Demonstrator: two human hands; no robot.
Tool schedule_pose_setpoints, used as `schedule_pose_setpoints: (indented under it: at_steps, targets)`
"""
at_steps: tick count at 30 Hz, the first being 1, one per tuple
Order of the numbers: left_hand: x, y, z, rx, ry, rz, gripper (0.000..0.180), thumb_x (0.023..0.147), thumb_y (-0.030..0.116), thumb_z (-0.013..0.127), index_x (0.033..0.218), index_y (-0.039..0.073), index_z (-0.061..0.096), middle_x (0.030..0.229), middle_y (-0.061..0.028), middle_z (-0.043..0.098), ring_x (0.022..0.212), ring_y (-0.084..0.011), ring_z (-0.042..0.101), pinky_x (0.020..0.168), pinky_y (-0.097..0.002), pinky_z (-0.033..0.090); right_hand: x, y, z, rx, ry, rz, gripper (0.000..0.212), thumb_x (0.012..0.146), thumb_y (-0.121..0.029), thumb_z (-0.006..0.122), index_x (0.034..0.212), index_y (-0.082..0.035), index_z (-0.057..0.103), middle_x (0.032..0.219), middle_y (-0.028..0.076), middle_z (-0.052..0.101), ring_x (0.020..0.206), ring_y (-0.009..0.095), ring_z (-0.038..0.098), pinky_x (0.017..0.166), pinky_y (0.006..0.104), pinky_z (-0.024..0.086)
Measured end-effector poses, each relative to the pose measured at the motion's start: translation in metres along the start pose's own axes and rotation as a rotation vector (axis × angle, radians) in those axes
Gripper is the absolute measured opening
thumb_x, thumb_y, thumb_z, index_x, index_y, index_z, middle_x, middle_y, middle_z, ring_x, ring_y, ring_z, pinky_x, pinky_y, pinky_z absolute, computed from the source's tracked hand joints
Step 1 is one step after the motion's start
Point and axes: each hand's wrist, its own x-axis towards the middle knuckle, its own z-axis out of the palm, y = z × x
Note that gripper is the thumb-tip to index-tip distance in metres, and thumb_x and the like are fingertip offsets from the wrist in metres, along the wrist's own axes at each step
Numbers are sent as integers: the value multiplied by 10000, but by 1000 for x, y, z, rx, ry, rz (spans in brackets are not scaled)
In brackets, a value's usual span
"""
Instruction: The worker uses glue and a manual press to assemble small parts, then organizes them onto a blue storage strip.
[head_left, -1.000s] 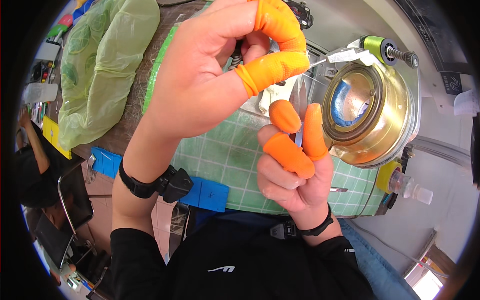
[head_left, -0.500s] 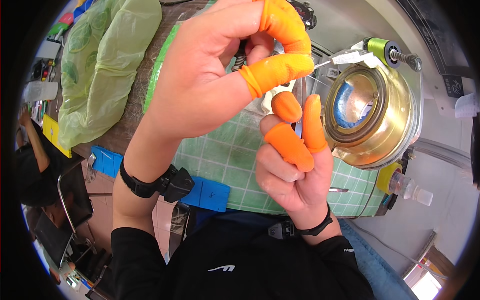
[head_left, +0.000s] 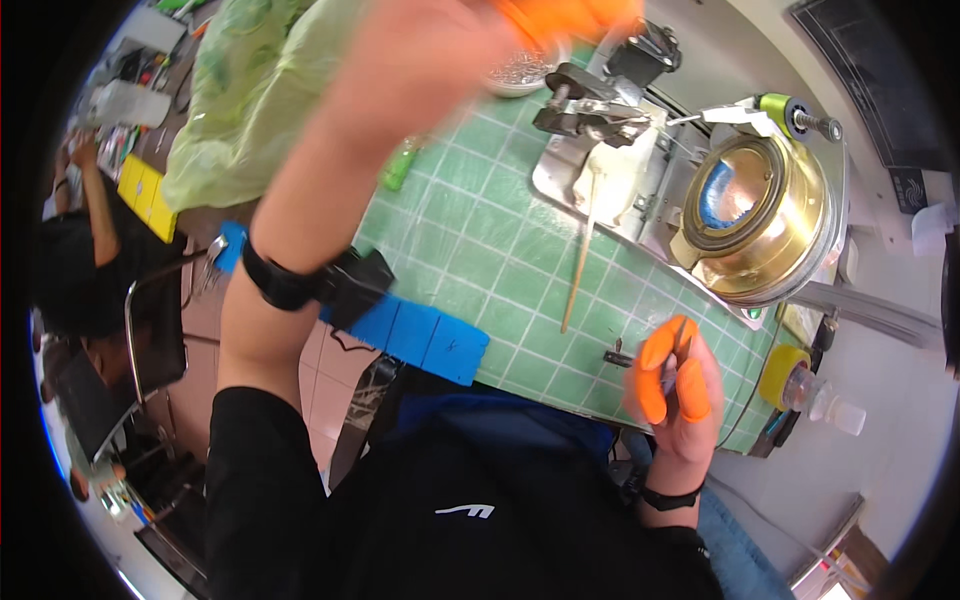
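Observation:
My right hand (head_left: 690, 385), with orange finger cots on the fingers, is low over the near right of the table. Its fingers close on a slim pointed metal tool (head_left: 684, 330), mostly hidden in the grip. My left hand (head_left: 440, 60) is raised at the top, smeared by motion and partly out of the picture. Orange cots show on it, but what it may hold cannot be seen. Close to it are a white bowl (head_left: 518, 88) of small shiny pieces and a dark metal clamp (head_left: 590, 112) on a metal base plate (head_left: 553, 180).
A round brass drum (head_left: 775, 230) stands at the right, beside a green spool (head_left: 775, 108). One thin wooden stick (head_left: 577, 280) extends over the green gridded mat (head_left: 480, 240). Blue blocks (head_left: 430, 335) line the near edge. At far left, another person's arm (head_left: 92, 180) shows.
My left hand has moved up and left from the clamp area, uncovering the clamp and stick. My right hand has dropped down and right, toward the near edge. The view has shifted somewhat.

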Motion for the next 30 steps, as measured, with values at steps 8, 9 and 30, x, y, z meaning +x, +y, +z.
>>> schedule_pose_setpoints:
  at_steps: [8, 9, 30]
  targets:
    - [-86, 28, -70, 1549, -401, -152, 376, 985, 206, 602, 1300, 1, 600, 1304, -153, 589, 1127, -281, 606, 973, -408, 466, -25, 3, -50, -1378, 581, -234, 204, 876, -16, 712, 1074, 1, 661, 868, 118, 658, 775, 256, 644, 747, 331, 507]
    - [-100, 23, -62, 1550, -402, -153, 376, 985, 206, 602, 1300, 1, 600, 1304, -153, 589, 1127, -281, 606, 973, -408, 466, -27, 2, -54, -1466, 570, -230, 220, 863, -11, 716, 1075, 8, 658, 909, 138, 660, 807, 292, 644, 760, 340, 505]
    - [-39, 19, 51, 1374, -426, -21, 508, 766, 24, 683, 1256, -30, 562, 1086, -155, 575, 942, -313, 613, 839, -424, 497, 94, 30, 67, -300, 232, -503, 353, 1059, -197, 516, 1368, -28, 496, 1158, 74, 562, 848, 112, 549, 818, 266, 446]
